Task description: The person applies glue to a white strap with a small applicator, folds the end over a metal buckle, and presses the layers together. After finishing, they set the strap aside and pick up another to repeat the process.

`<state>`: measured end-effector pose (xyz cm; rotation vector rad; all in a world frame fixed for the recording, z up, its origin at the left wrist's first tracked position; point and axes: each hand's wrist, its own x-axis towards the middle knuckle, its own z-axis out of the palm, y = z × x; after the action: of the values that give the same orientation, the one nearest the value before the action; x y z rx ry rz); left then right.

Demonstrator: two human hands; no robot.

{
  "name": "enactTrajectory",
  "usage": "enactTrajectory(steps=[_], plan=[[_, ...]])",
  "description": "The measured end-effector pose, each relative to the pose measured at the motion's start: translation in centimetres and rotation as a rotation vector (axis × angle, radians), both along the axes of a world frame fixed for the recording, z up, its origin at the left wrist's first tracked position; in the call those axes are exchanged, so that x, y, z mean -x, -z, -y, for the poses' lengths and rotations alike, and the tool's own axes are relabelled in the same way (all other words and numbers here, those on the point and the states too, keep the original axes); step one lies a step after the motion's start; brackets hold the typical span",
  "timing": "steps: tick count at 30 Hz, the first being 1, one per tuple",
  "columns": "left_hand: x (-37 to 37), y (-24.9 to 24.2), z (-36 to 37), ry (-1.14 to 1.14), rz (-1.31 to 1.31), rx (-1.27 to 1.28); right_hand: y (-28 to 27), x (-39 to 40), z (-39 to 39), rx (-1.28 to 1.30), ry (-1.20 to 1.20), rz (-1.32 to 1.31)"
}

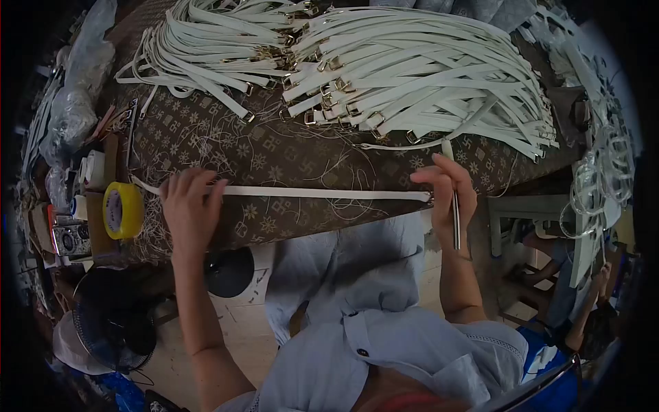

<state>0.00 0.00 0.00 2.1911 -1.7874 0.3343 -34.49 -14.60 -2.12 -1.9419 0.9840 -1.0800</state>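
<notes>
A narrow white strap (309,193) lies stretched straight across the near part of the patterned cloth. My left hand (189,209) bends over its left part, fingers on top and thumb along the side, and hides a stretch of it. The strap's left tip pokes out past my fingers. In my closed right hand (455,196) is a slim stick-like tool (456,230) with a pale upper end and a shiny metal lower shaft. The fingertips of that hand are right at the strap's right end, where a small dark bit of buckle or hardware shows.
Piles of white straps with gold buckles (412,69) cover the far side of the cloth-covered table (268,147). Loose threads (213,141) are scattered there. Yellow tape (123,211) stands at the left edge, above a black fan (113,319). Another person's arm (590,309) shows at right.
</notes>
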Motion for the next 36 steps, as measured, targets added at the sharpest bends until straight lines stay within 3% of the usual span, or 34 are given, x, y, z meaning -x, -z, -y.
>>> enactTrajectory(steps=[2,3,5,7,9,10,13,16,18,25,31,33,34,36], plan=[[4.6,-1.6,1.1,0.197,-0.138,-0.001,-0.1,-0.3,-1.4,-0.076,-0.052,0.262],[7.1,-0.2,3.9,0.303,-0.265,-0.001,0.3,-0.1,0.5,-0.062,-0.064,0.216],[9.1,-0.8,5.7,0.379,-0.301,-0.046,1.4,-0.9,0.2,-0.076,-0.250,0.412],[10.0,-0.6,6.7,0.464,-0.348,-0.083,2.7,-1.5,0.7,-0.059,-0.273,0.387],[10.4,0.5,7.1,0.516,-0.435,-0.163,3.2,-2.3,0.6,-0.030,-0.212,0.204],[10.4,1.1,7.0,0.515,-0.437,-0.177,3.6,-2.6,1.1,0.184,-0.231,0.181],[10.5,2.6,6.3,0.556,-0.380,-0.099,3.7,-2.8,1.2,0.355,-0.241,0.072],[10.4,2.9,5.2,0.663,-0.269,-0.001,4.4,-2.9,0.9,0.253,-0.201,0.186],[10.4,2.2,5.0,0.844,-0.144,-0.151,4.3,-3.0,0.8,0.179,-0.193,0.268],[10.4,3.3,4.8,0.904,0.205,-0.068,2.8,-1.5,-1.0,0.049,-0.125,0.348],[11.5,2.4,2.9,0.565,0.001,-0.057,1.3,1.0,-3.5,0.059,-0.157,0.325],[11.4,1.3,2.3,0.469,-0.321,-0.092,0.9,1.2,-4.0,0.050,-0.168,0.309],[11.5,0.5,2.0,0.471,-0.317,-0.092,0.7,1.0,-4.0,0.052,-0.166,0.313],[11.8,-1.3,1.4,0.448,-0.838,-0.213,0.1,0.2,-4.2,0.122,-0.181,0.319]])
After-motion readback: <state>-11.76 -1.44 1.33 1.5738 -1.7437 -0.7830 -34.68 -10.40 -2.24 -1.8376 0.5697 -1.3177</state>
